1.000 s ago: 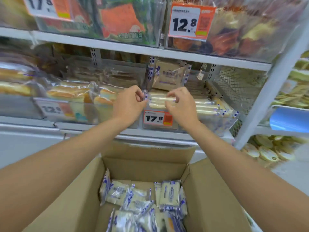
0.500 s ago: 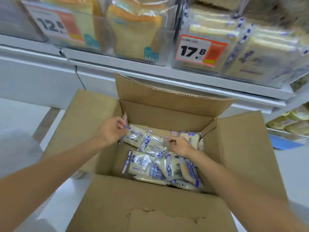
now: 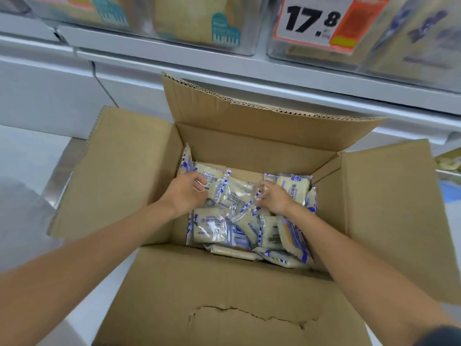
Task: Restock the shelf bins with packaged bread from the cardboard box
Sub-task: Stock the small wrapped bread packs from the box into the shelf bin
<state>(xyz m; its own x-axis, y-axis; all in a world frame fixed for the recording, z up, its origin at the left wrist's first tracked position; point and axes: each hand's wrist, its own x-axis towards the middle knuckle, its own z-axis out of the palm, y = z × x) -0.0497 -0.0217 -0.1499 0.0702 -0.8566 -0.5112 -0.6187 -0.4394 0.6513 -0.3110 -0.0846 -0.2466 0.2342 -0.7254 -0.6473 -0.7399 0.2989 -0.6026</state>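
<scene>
White shelving [image 3: 249, 71] runs across the top of the view, and on it stand clear bins [image 3: 252, 49] of wrapped bread. One bin carries a price tag [image 3: 311, 21] that reads 17.8. Below the shelf, on a pale floor [image 3: 25, 151], sits an open cardboard box [image 3: 224, 283] with its four flaps folded outward; the back flap stands up against the shelf front. The near flap has a torn patch in its surface.

Packaged bread [image 3: 212, 228] lies at the bottom of the box in a loose heap of clear wrappers with blue and white print, some flat and some tilted on edge. One packet leans upright against the left wall.

Both bare forearms reach down into the box. The left hand [image 3: 185, 193] is at the back left of the heap, its thumb and curled fingers gripping the edge of the rear packet [image 3: 212, 177]. The right hand [image 3: 274, 199] is just beside it, toward the middle, fingers bent and pinching the crinkled clear edge of the middle packet [image 3: 237, 194]. The two hands are close but apart.
</scene>
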